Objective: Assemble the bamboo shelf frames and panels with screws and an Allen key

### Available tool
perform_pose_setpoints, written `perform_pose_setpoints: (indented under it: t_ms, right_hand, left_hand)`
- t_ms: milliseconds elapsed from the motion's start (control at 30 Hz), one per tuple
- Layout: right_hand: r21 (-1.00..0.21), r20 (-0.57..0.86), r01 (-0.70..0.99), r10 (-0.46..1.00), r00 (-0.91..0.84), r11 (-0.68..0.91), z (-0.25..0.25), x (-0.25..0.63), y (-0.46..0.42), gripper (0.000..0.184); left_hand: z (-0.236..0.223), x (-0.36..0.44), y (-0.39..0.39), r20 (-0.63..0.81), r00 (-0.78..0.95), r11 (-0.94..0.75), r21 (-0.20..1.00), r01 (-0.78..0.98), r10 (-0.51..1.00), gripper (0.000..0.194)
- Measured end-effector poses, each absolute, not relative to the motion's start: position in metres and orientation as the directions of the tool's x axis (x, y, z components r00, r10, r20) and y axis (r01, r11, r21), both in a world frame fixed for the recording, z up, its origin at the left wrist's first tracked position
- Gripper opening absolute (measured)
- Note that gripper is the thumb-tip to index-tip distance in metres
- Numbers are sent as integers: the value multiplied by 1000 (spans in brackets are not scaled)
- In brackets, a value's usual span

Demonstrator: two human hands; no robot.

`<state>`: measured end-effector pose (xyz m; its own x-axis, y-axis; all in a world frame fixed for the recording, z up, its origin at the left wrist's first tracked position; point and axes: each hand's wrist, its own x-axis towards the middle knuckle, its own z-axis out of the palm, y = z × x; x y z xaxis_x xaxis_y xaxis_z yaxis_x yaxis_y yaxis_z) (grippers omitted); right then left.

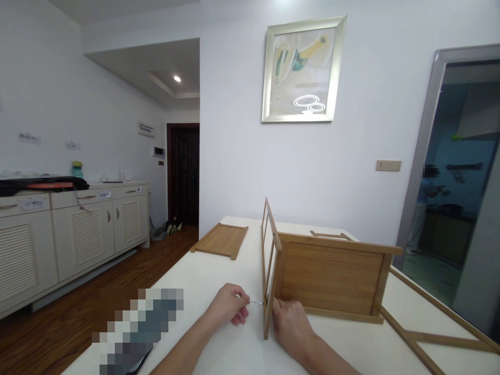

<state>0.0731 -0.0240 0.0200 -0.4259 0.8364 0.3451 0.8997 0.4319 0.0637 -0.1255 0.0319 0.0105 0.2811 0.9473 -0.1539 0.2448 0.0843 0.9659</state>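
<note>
The upright wooden frame point(274, 278) stands mid-desk point(187, 312), meeting a panel point(332, 276); whether they are fastened cannot be told. The left hand's point(228, 307) fingers pinch a thin tool point(255, 302) at its lower end; the right hand point(292, 328) is curled against it, grip unclear. Unattached: a flat panel point(222, 239), far left corner, and a frame point(449, 341), right edge. Cabinet labels point(33, 203) are illegible.

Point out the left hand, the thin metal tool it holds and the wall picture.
Left hand point(227, 304): head view, back of the hand.
Thin metal tool point(256, 302): head view, its visible shaft.
Wall picture point(303, 72): head view, middle of print.
</note>
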Motion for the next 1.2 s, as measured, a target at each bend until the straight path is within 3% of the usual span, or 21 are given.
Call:
perform_pose_setpoints:
  t_ms: [367,1000,1200]
  right_hand:
    - [62,353,897,831,-429,437,20,73,-25,33]
    - [59,358,895,828,-432,442,21,73,-25,30]
    - [60,358,894,827,-434,444,21,73,-25,30]
  left_hand:
    - [12,-126,30,-162,274,97,967,235,948,25]
    - [13,-127,26,-265,301,207,955,210,916,44]
    - [15,-127,24,-269,329,218,959,183,905,40]
